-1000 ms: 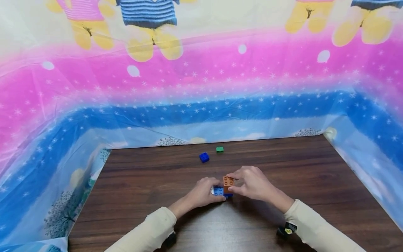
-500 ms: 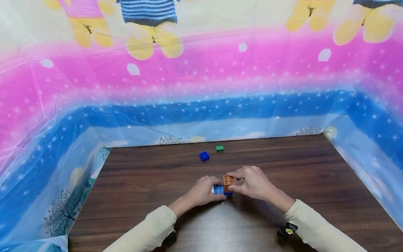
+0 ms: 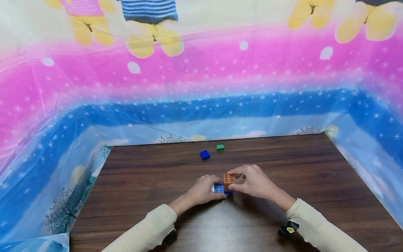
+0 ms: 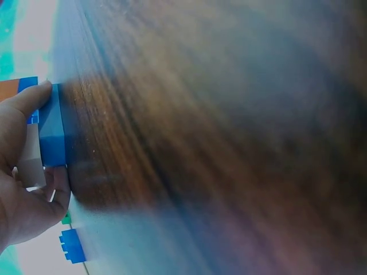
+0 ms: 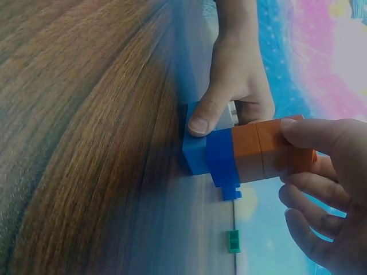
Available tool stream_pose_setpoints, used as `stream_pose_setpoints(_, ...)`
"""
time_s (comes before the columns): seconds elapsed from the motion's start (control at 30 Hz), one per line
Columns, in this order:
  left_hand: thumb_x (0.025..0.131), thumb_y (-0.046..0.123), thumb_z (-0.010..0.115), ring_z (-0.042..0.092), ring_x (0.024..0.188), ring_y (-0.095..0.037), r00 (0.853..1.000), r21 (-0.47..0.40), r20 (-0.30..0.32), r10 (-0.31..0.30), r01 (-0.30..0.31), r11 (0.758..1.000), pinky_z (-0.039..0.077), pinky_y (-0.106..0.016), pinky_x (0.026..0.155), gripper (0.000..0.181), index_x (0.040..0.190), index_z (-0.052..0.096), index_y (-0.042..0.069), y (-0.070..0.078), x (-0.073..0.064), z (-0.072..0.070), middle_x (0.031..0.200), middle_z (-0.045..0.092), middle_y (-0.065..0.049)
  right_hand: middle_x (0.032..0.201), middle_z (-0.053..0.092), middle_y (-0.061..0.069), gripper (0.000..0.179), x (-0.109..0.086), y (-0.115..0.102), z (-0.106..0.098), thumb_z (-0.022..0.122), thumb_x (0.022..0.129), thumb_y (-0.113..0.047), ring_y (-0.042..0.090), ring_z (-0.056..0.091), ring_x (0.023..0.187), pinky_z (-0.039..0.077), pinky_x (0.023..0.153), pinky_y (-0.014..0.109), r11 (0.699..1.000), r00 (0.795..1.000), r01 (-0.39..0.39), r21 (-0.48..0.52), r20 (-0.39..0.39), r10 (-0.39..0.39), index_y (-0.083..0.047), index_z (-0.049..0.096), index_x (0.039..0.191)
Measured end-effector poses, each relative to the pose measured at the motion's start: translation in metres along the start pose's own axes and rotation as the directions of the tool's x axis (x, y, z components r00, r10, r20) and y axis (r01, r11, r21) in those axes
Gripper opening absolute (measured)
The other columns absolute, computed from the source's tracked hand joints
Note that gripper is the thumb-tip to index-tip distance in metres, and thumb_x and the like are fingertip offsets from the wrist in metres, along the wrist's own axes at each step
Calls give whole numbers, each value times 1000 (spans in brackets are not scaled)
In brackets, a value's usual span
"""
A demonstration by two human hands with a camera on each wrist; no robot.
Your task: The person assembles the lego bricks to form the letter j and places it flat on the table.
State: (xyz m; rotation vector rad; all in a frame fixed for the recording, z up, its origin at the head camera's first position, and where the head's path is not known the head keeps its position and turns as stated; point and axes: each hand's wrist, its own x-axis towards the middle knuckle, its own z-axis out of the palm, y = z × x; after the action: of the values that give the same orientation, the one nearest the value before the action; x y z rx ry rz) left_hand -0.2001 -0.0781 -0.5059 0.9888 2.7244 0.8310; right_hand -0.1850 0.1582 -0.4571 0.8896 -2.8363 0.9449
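My left hand (image 3: pixel 201 190) grips a light blue brick (image 5: pixel 196 156) low on the table, thumb on its near side. A white brick (image 4: pixel 31 157) sits on that brick beside the thumb. A dark blue brick (image 5: pixel 222 157) is on the light blue one, overhanging its edge. Orange bricks (image 5: pixel 248 153) are stacked on the dark blue brick. My right hand (image 3: pixel 253 181) pinches the upper part of the orange stack between thumb and fingers. In the head view, the fingers partly cover the stack's right side.
Farther back on the wooden table (image 3: pixel 141 175) lie a loose blue brick (image 3: pixel 205 154) and a green brick (image 3: pixel 220 147). A printed pink and blue cloth (image 3: pixel 201 101) hangs around the table's back and sides.
Hardly anything differs: both hands keep their hold on the bricks in the same place. The head view tilts down slightly, so the scene shifts a little.
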Motion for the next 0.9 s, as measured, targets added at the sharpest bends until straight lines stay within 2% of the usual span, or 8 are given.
stream_pose_setpoints(0.23,87,40,82,55,80,-4,1000,-5,-3,0,0,1000,45,-23,69,43,119,73,14,-1,0,1,103,71,3,115,75,-3,41,2,3,-3,74,93,-43,14,69,93,56,75,30,997,999,51,52,5,-51,-17,74,124)
stream_pose_setpoints(0.37,87,41,81,56,81,-4,1000,1,-5,6,-6,1000,46,-24,71,42,118,73,14,-2,0,1,104,72,4,115,75,-4,43,5,5,-6,70,95,-48,9,69,94,56,77,28,995,998,57,85,-15,-56,-16,74,124)
stream_pose_setpoints(0.47,87,40,81,56,82,-4,1000,-2,-7,12,-12,1000,46,-24,71,40,117,73,15,-2,0,1,103,72,4,110,75,-5,41,8,7,-9,68,97,-47,4,68,91,56,76,27,993,998,48,105,-47,-43,-17,74,123)
stream_pose_setpoints(0.63,87,40,82,57,83,-4,1000,-1,-11,9,-9,1000,46,-24,73,41,117,73,14,-3,0,1,103,72,4,101,75,-8,39,19,13,-13,65,99,-46,4,66,85,55,74,28,991,996,31,132,-86,-19,-15,75,121)
stream_pose_setpoints(0.9,88,40,81,56,82,-3,1000,-18,0,-1,1,1000,46,-22,72,43,120,73,13,-3,-1,1,104,72,3,102,74,-7,35,38,29,-9,66,99,-43,6,67,87,56,76,30,989,996,-16,144,-87,29,-16,75,120)
